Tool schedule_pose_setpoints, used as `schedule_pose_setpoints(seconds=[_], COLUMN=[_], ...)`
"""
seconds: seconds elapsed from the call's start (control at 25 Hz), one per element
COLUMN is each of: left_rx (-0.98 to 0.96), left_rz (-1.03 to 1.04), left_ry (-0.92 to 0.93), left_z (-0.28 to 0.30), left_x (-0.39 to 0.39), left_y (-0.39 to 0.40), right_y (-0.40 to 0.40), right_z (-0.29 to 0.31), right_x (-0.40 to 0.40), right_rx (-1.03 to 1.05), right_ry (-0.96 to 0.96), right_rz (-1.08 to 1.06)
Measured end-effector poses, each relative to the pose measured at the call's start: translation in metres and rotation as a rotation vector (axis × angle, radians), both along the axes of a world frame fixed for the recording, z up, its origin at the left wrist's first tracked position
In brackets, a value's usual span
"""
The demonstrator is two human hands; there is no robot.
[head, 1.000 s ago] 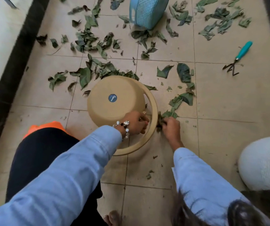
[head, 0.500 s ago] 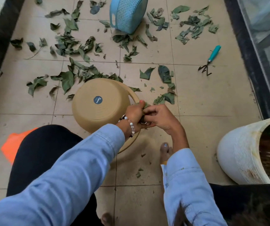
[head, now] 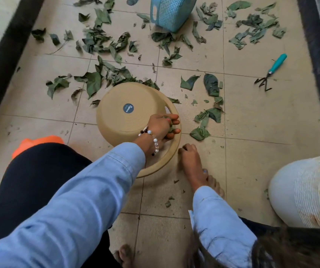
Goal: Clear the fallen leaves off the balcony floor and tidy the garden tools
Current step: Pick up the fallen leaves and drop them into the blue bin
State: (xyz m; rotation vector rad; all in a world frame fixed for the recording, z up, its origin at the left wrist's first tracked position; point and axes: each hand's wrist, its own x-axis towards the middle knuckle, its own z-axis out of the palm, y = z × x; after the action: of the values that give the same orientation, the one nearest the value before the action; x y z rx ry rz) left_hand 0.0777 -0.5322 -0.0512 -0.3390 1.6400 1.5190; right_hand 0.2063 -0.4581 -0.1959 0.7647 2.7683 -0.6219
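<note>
Head view: a person crouches on the tiled balcony floor, the left hand curled around a small wad of green leaves at the rim of a tan plastic basin that lies tipped on its side near the floor's middle, base and round blue sticker facing the camera; its inside is hidden. The right hand rests knuckles-down on the tiles just beside the basin's rim, fingers bent; whether it pinches anything cannot be told. A beaded bracelet circles the left wrist. A blue woven basket lies tilted at the far edge of the floor, its contents out of sight. A white planter stands at the near right edge with dark soil showing at its mouth. Fallen leaves are scattered across the far half of the floor, with a smaller cluster just right of the basin. A teal-handled hand rake lies by the right edge, well apart from both hands
</note>
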Motion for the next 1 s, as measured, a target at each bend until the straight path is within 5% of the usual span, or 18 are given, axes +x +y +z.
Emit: schedule_pose_setpoints(seconds=[0.12, 0.24, 0.32, 0.52, 0.64, 0.68, 0.76, 0.88, 1.0], left_rx=[-0.009, -0.028, -0.011, -0.049, -0.055, -0.056, -0.062, -0.061, -0.05], left_rz=[-0.091, -0.135, -0.147, -0.058, -0.05, -0.048, -0.026, 0.017, 0.013], left_ry=[0.017, 0.013, -0.004, 0.004, 0.002, -0.024, -0.082, -0.145, -0.154], left_z=[-0.003, -0.007, -0.009, -0.017, -0.019, -0.019, -0.015, -0.012, -0.013], left_x=[0.002, 0.007, 0.011, 0.008, 0.01, 0.01, 0.008, 0.008, 0.007], left_y=[0.0, 0.006, 0.015, 0.027, 0.027, 0.026, 0.025, 0.026, 0.028], right_y=[0.007, 0.015, 0.013, 0.01, 0.033, 0.04, 0.051, 0.053, 0.051], right_z=[0.018, 0.065, 0.091, 0.107, 0.098, 0.086, 0.054, 0.005, -0.015], right_x=[-0.012, -0.029, -0.04, -0.039, -0.022, -0.022, -0.026, -0.024, -0.025], right_rx=[-0.095, -0.642, -0.829, -0.608, -0.974, -0.927, -0.46, -0.03, 0.189], right_ry=[0.232, 0.646, 0.799, 0.574, 0.638, 0.642, 0.399, 0.029, 0.028], right_rz=[-0.447, -0.955, -0.878, -0.342, -0.542, -0.719, -0.889, -0.431, -0.257])
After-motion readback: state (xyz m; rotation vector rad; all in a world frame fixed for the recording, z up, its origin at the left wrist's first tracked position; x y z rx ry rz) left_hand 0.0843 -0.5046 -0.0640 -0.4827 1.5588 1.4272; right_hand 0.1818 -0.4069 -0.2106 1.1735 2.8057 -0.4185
